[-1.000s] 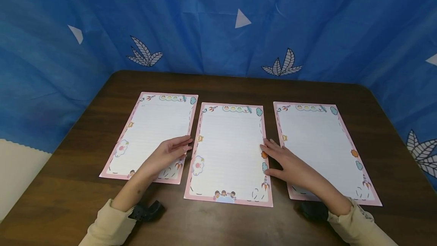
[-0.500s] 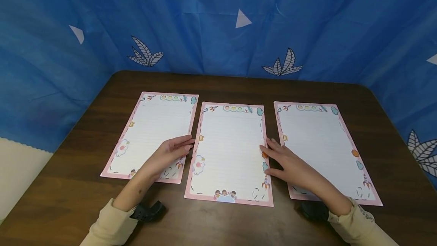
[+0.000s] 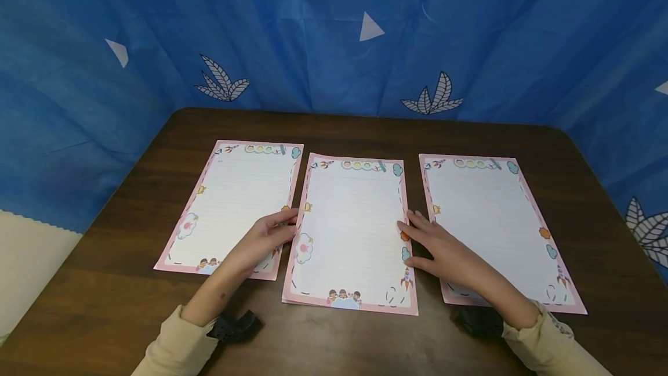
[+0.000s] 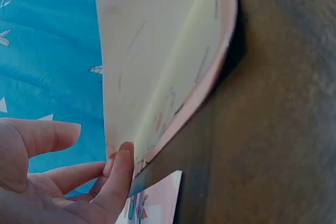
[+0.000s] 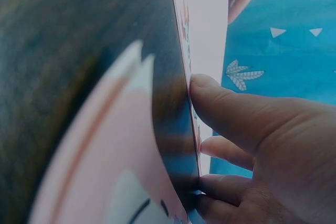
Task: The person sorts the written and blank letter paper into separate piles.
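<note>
Pink-bordered lined stationery sheet (image 3: 355,231), middle of three on dark wood tabletop (image 3: 339,341). Left hand (image 3: 263,241) at its left edge: fingertips touch the sheet, thumb apart, grip released; edge curves up there. Right hand (image 3: 443,254) at its right edge: fingers extended, resting on border, not clenched. Matching sheets: left copy (image 3: 242,202), right copy (image 3: 480,213), both just beside it. Blue curtain (image 3: 323,45) behind it.

"What's worn on the left arm?"
"A pale-beige cloth sleeve (image 3: 174,338), with a black, hooked wrist device (image 3: 237,328) beside it."
"And to that sleeve's right?"
"A matching beige cloth sleeve (image 3: 555,344), another black wrist device (image 3: 479,322)."
</note>
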A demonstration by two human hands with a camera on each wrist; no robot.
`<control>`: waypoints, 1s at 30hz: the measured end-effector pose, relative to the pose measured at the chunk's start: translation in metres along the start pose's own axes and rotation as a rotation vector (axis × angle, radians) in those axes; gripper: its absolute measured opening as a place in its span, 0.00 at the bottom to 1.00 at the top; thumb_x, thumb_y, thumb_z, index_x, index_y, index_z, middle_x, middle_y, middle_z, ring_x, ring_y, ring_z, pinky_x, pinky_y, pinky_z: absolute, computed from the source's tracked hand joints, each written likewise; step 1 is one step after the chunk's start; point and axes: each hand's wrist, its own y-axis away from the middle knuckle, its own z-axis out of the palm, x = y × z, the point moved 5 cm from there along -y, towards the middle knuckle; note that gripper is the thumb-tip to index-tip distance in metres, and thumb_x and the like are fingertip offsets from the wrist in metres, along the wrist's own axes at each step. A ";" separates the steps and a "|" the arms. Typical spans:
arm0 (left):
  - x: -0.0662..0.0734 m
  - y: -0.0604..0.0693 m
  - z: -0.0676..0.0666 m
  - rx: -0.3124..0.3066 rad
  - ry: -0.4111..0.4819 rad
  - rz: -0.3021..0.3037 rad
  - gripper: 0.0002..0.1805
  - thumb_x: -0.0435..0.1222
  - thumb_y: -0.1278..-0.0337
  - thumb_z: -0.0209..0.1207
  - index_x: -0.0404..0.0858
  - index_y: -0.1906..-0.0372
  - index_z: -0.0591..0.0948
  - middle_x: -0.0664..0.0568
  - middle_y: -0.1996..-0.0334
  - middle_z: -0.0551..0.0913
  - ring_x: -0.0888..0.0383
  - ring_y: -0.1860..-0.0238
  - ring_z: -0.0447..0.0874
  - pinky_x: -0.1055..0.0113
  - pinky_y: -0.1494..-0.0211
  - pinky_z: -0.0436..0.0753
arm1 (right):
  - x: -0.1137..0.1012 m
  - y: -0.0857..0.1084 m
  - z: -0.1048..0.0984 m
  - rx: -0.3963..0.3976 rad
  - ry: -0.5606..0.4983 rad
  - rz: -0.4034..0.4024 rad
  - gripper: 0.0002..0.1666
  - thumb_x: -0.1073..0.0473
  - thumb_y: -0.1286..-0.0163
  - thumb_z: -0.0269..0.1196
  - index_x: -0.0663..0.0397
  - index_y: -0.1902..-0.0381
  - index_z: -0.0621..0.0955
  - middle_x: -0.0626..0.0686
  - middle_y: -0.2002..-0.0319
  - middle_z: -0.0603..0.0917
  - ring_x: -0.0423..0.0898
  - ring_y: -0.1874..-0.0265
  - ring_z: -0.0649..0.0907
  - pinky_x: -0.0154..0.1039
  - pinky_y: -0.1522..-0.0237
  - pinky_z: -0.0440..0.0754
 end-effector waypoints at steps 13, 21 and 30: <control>0.005 0.004 0.009 0.034 -0.163 0.020 0.29 0.31 0.34 0.50 0.21 0.33 0.56 0.31 0.41 0.66 0.44 0.47 0.73 0.66 0.49 0.75 | -0.001 0.001 -0.001 -0.002 -0.006 0.014 0.42 0.56 0.43 0.70 0.59 0.33 0.67 0.64 0.32 0.58 0.60 0.33 0.56 0.63 0.39 0.55; 0.005 0.004 0.010 0.052 -0.187 0.012 0.29 0.31 0.34 0.50 0.22 0.33 0.56 0.31 0.41 0.67 0.45 0.48 0.73 0.65 0.50 0.75 | -0.001 0.000 -0.001 -0.001 -0.008 0.006 0.42 0.56 0.43 0.70 0.60 0.33 0.67 0.64 0.31 0.58 0.60 0.33 0.56 0.62 0.39 0.55; 0.006 0.005 0.012 0.042 -0.208 0.022 0.31 0.33 0.34 0.51 0.23 0.32 0.55 0.32 0.41 0.68 0.47 0.50 0.74 0.65 0.53 0.74 | -0.001 0.000 -0.001 -0.006 0.001 0.010 0.43 0.56 0.44 0.70 0.59 0.33 0.66 0.64 0.32 0.58 0.60 0.33 0.56 0.62 0.39 0.54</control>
